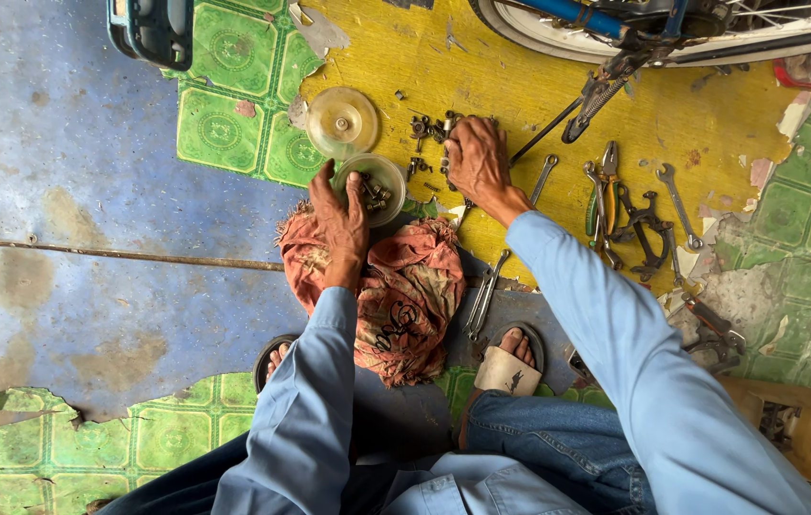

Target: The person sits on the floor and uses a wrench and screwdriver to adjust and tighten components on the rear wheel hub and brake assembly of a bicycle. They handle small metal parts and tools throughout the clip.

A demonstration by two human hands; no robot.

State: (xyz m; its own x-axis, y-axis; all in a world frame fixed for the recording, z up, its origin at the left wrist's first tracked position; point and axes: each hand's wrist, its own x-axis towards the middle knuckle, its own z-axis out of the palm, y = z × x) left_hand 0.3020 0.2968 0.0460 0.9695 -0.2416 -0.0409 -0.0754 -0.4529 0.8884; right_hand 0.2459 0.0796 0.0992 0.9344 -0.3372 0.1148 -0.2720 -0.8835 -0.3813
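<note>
My left hand [340,217] grips the near rim of a small clear round container [379,183] holding several bolts and nuts. Its clear lid [341,121] lies just beyond on the yellow floor. My right hand [477,164] reaches over a cluster of loose bolts and nuts [424,129], fingers curled down on them; what it pinches is hidden. A reddish rag [405,286] lies under my left wrist.
Wrenches [486,294], pliers [607,181] and other tools lie to the right on the peeling floor. A bicycle wheel [672,38] and kickstand [601,91] stand at the top. My sandalled feet [510,367] sit near the rag. A yellowish jug [806,420] stands at right.
</note>
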